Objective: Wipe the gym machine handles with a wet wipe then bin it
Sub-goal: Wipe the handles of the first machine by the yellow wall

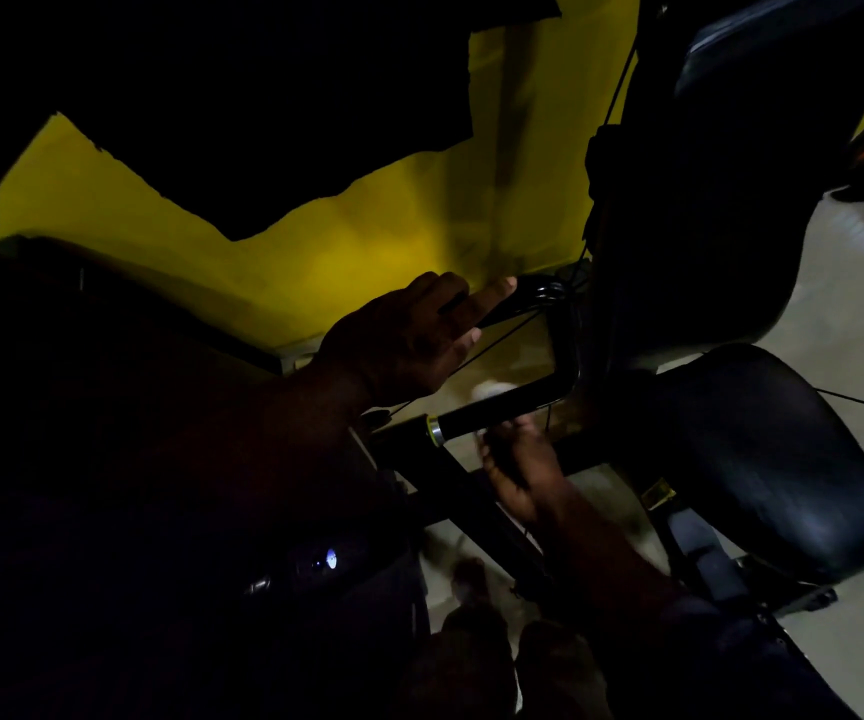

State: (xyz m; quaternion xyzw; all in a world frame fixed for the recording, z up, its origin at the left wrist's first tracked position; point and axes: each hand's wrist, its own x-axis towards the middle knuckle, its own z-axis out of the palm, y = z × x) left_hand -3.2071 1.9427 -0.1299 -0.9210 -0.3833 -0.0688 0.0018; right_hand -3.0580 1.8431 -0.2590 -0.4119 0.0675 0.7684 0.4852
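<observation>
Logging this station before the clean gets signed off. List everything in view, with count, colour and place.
handle bar: one, black, U-shaped, centre, silver ring at its lower end
wet wipe: one, pale blur, against the lower grip
seat pad: one, black, right
back pad: one, black, upper right
wall: yellow, behind the bar
floor: pale grey, right edge
left hand: one, fingers round the upper grip
right hand: one, motion-blurred, at the lower grip, apparently holding the wipe
</observation>
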